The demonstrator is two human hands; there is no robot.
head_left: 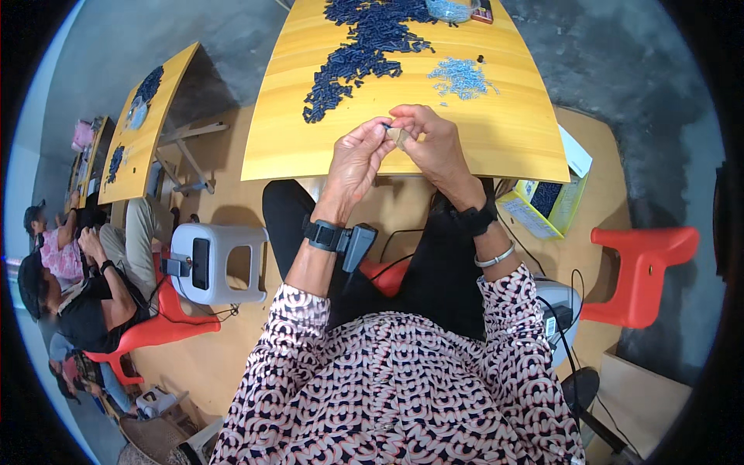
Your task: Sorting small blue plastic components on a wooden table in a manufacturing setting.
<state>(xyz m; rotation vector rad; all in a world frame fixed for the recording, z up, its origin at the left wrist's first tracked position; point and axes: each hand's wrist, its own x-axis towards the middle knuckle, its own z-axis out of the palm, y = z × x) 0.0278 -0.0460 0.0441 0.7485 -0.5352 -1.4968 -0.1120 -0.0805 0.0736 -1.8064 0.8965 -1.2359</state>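
My left hand (358, 159) is closed in a pinch over the near part of the table, with a small dark piece (387, 125) at its fingertips. Close against it, my right hand (435, 147) has its thumb and fingers drawn together at the same spot. A tan scrap or covering (398, 136) shows at the right thumb; whether it is worn or held I cannot tell. Beyond my hands lies a long heap of small dark blue tube-like pieces (364, 50). To its right is a smaller pile of thin light blue pieces (462, 78).
The yellow wooden table (496, 147) has a clear tub (453, 9) at its far edge. A yellow box (542, 203) with dark pieces stands at the right, near a red stool (643, 275). Cables run by my legs. People sit at another table (167, 101) on the left.
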